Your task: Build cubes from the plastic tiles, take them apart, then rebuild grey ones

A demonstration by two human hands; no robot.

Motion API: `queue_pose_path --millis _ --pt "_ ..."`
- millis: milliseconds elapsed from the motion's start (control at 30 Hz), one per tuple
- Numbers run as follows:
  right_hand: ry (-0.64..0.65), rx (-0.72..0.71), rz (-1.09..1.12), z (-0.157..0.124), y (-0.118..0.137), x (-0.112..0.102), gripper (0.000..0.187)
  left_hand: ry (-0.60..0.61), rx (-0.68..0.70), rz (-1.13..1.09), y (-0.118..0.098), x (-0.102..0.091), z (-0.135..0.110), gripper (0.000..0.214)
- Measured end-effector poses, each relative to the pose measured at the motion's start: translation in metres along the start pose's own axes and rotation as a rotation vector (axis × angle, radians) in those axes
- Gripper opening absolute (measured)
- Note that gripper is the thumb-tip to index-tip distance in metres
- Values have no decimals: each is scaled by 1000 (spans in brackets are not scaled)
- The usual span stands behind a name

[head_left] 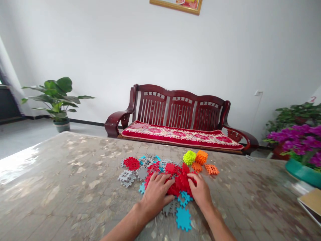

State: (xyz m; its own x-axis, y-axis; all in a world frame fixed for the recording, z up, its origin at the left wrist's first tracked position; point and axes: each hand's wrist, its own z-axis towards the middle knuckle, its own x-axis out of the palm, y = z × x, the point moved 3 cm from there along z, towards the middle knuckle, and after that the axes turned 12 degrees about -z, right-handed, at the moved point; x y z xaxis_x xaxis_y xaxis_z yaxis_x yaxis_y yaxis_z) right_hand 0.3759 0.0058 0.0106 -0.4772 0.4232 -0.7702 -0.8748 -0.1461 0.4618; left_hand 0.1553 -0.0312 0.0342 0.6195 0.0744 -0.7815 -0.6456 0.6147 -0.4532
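A pile of toothed plastic interlocking tiles lies spread on the table in front of me. My left hand (pixel 157 191) rests palm down over the pile, its fingers stretched across red tiles (pixel 173 190). At the right side of the pile, my right hand (pixel 200 190) has thumb and fingers closed on a red tile (pixel 183 182). A blue tile (pixel 183 218) lies flat just below the hands, and another blue tile (pixel 185 198) sits between them. Grey tiles (pixel 127 177) and a red stack (pixel 131 163) are left of my left hand. Tiles under my palms are hidden.
Past the pile stand a yellow-green stack (pixel 189 157) and an orange stack (pixel 201 156), with a loose orange tile (pixel 212 169). The patterned table (pixel 62 187) carries a teal flower pot (pixel 302 172) at right. A wooden bench (pixel 180 95) stands behind it.
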Motion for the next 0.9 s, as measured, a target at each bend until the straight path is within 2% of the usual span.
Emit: queue_pose_path --millis 167,333,400,467,567,667,733,800,900 --pt "9 10 174 -1 5 -4 26 -97 -52 43 11 -5 6 33" --pt "74 95 469 -2 21 -11 50 -315 -181 83 30 -17 7 29" --pt "67 67 476 -2 23 -11 58 -380 -236 154 38 -22 4 30" --pt "37 29 381 -1 19 -8 60 -409 -294 243 44 -25 1 30" --pt "16 -27 202 -2 12 -3 55 -394 -383 337 50 -28 -1 32" --pt "70 -112 116 -4 13 -2 41 -315 -433 351 49 -26 -1 36" --pt "132 -173 101 -6 18 -4 28 -235 -407 306 46 -23 1 37" --pt "155 -214 117 -7 22 -6 24 -160 -367 236 41 -19 2 38" --pt "55 -184 163 -3 20 -12 29 -97 -323 147 35 -16 4 39"
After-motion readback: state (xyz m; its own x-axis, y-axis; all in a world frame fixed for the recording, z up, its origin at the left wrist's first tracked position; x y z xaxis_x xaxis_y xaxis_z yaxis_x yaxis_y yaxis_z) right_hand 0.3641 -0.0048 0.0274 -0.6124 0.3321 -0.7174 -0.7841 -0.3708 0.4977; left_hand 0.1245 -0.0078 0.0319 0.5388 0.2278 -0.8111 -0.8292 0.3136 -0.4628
